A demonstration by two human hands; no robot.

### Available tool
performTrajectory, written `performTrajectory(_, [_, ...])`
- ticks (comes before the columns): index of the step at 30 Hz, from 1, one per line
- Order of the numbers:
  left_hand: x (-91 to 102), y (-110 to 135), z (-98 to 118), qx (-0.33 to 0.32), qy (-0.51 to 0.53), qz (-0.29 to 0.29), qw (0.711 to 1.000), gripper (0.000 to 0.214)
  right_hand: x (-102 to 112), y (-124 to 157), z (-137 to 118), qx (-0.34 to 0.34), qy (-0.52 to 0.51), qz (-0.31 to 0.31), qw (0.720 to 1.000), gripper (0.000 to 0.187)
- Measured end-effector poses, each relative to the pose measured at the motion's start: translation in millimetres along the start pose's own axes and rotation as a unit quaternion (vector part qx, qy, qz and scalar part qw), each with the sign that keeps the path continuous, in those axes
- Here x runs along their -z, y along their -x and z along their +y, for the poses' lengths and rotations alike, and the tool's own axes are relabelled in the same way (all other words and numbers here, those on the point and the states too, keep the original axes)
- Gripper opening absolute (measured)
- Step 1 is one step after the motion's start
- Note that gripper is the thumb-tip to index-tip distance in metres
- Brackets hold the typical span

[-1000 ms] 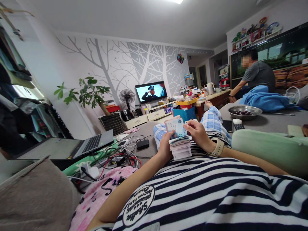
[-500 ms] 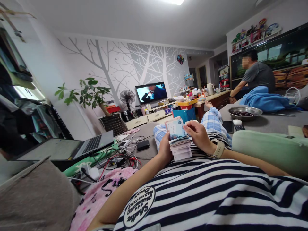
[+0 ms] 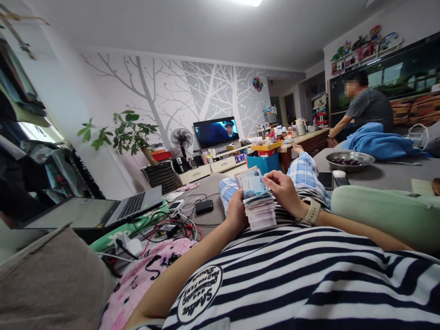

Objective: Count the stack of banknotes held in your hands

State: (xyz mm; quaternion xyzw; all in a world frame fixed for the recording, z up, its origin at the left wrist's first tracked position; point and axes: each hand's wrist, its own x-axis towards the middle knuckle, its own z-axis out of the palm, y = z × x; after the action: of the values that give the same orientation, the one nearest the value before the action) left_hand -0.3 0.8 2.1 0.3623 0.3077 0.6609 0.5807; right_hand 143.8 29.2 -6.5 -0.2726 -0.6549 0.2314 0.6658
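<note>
A stack of banknotes [image 3: 260, 211] is held over my lap, its lower notes fanned out in overlapping steps toward my belly. My left hand [image 3: 237, 210] is closed round the left side of the stack. On top, a blue-green banknote [image 3: 253, 185] stands up, with pinkish notes behind it. Thumb and fingers of my right hand [image 3: 282, 189] pinch the right edge of that blue-green note. A light watch strap [image 3: 313, 211] circles my right wrist.
To the left lie an open laptop [image 3: 132, 206], tangled cables and a black box [image 3: 205, 207]. On the right are a metal bowl [image 3: 350, 167] of dark fruit, a phone [image 3: 325, 180], a remote [image 3: 341, 181] and a green cushion [image 3: 381, 213]. A person [image 3: 369, 107] sits beyond.
The blue-green note on top has tipped lower toward me, showing more of the pinkish notes behind it. Both hands stay in nearly the same place. The television picture differs.
</note>
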Motion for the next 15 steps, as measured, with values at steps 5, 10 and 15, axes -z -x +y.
performTrajectory(5, [-9.3,5.9,1.9,0.047,0.003,0.005,0.999,0.007,1.1,0.6,-0.7,-0.003,-0.008,-0.001,1.0,0.027])
performTrajectory(10, [-12.6,10.4,4.5,0.039,0.012,0.001,0.999,0.007,0.7,1.4,-4.0,-0.003,-0.011,0.001,1.0,0.027])
performTrajectory(15, [-10.8,8.6,3.6,0.041,0.032,-0.007,0.999,0.007,0.4,0.4,-3.8,-0.005,-0.01,0.003,1.0,0.026])
